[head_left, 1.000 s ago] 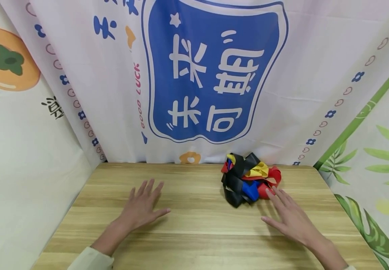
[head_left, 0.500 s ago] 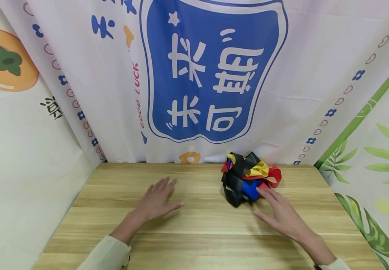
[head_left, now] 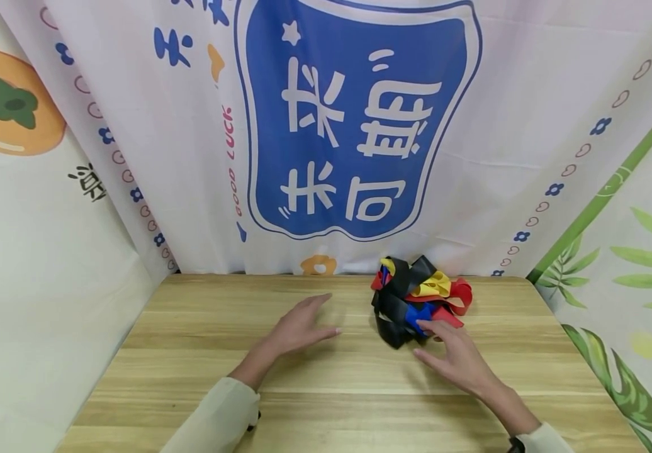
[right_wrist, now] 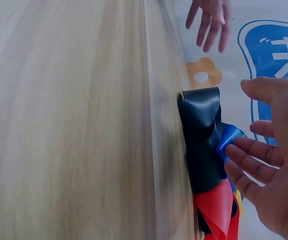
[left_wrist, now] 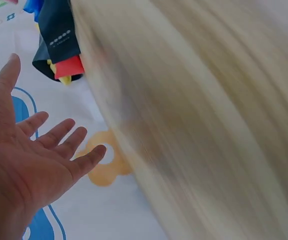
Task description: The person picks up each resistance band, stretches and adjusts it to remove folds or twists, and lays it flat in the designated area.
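Note:
A tangled heap of flat resistance bands [head_left: 396, 305] in black, blue, red and yellow lies at the back right of the table. My right hand [head_left: 457, 360] is over the heap's near side, fingers spread and thumb apart. In the right wrist view its fingertips meet the blue band [right_wrist: 229, 137], beside a broad black band [right_wrist: 201, 145] and a red one [right_wrist: 216, 207]. My left hand [head_left: 297, 328] hovers left of the heap, palm turned inward, holding nothing. The left wrist view shows its fingers [left_wrist: 63, 135] spread apart, with a black band [left_wrist: 58, 37] bearing printed dots beyond.
The bands lie on a wood-grain table [head_left: 190, 352]. A white printed cloth [head_left: 496, 145] with a blue panel hangs right behind its back edge. Patterned cloths also flank the table, persimmon [head_left: 14, 100] at left and leaves [head_left: 649, 251] at right.
My left hand has moved right across the table toward the heap, turning its palm inward. My right hand has shifted slightly left, to the blue band. The heap stays in place.

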Motion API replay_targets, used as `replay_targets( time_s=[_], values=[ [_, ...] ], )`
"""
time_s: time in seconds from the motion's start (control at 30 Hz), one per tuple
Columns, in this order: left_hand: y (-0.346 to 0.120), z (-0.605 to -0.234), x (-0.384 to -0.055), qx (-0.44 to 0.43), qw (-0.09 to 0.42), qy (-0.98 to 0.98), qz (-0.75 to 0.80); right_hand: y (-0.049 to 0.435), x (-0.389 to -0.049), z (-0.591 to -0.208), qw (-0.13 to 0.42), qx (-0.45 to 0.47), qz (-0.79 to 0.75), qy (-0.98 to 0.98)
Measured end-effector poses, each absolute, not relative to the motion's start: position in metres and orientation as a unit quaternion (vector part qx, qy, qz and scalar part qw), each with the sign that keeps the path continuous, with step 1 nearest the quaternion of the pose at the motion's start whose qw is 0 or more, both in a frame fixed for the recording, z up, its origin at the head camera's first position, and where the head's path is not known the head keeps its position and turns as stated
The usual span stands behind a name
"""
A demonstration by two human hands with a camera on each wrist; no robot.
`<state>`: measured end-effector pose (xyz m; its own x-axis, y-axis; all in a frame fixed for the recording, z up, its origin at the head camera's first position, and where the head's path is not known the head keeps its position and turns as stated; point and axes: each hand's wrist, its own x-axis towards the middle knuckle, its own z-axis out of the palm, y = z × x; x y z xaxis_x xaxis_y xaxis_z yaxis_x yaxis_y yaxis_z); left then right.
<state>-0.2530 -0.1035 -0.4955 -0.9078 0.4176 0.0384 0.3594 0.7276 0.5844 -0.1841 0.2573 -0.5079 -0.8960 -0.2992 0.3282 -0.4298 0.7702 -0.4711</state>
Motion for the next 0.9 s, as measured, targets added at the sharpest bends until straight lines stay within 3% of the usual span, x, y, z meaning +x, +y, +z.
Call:
replay_targets(
  time_s=[0.63, 0.9],
  values=[
    [-0.04, -0.5, -0.279, 0.25, 0.09, 0.874, 0.406, 0.25, -0.196, -0.51, 0.172, 0.245, 0.277, -0.913],
    [-0.026, -0.506, -0.285, 0.256, 0.097, 0.861, 0.429, 0.244, -0.197, -0.513, 0.15, 0.24, 0.282, -0.917]
  ],
)
